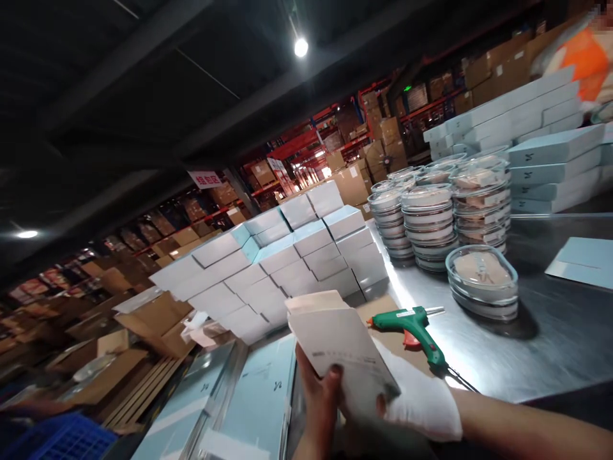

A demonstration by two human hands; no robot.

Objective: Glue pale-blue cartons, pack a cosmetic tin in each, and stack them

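Between my two hands is a small pale carton (340, 338), held tilted, with a cream flap or insert showing at its top end and faint print on its face. My left hand (317, 399) is bare and grips the carton's lower left side, thumb on the face. My right hand (416, 396) wears a white glove with bare fingertips and closes on the lower right side; most of its fingers are hidden. Just beyond the right hand, a green glue gun (414, 326) with a red trigger lies on a piece of cardboard on the metal table (565, 332).
Clear oval tins (481, 281) stand in several stacks behind the glue gun. White and pale blue boxes (297, 249) form a wall ahead. Flat blue cartons (258, 396) lie at left, near a blue crate (67, 437). A person in orange (584, 61) is at far right.
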